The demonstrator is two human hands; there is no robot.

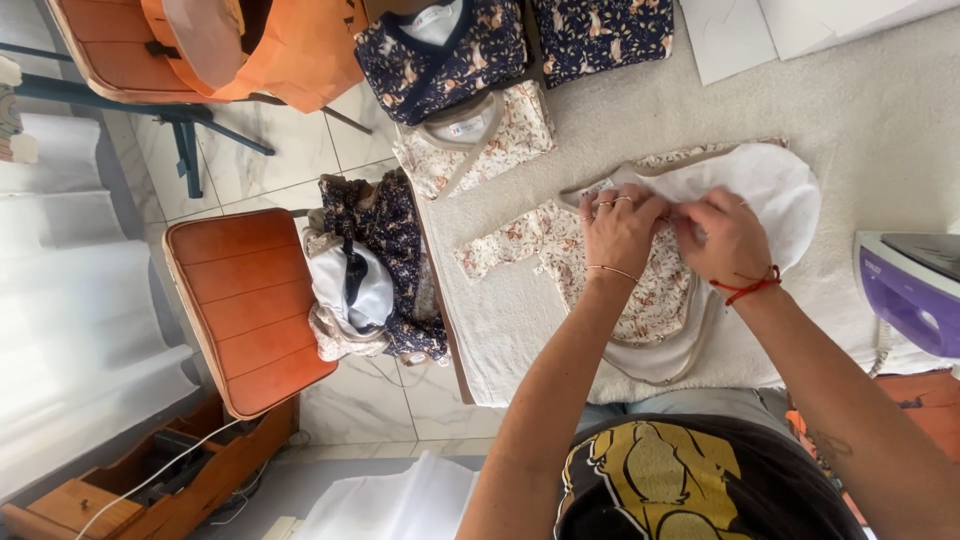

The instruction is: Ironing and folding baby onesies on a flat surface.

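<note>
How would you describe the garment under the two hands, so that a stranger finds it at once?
On the white padded table, beside the purple iron, lies a cream floral baby garment. The left hand and right hand press on it. Unlike the folded garments, it lies spread open, its white lining showing.

1. The left hand and the right hand pinch the front of a cream floral baby garment, fingers meeting at its middle.
2. The garment lies flat on a padded white table.
3. A purple iron stands just right of it.
4. Two folded garments lie at the table's far edge.
5. A pile of clothes rests on an orange chair.
</note>
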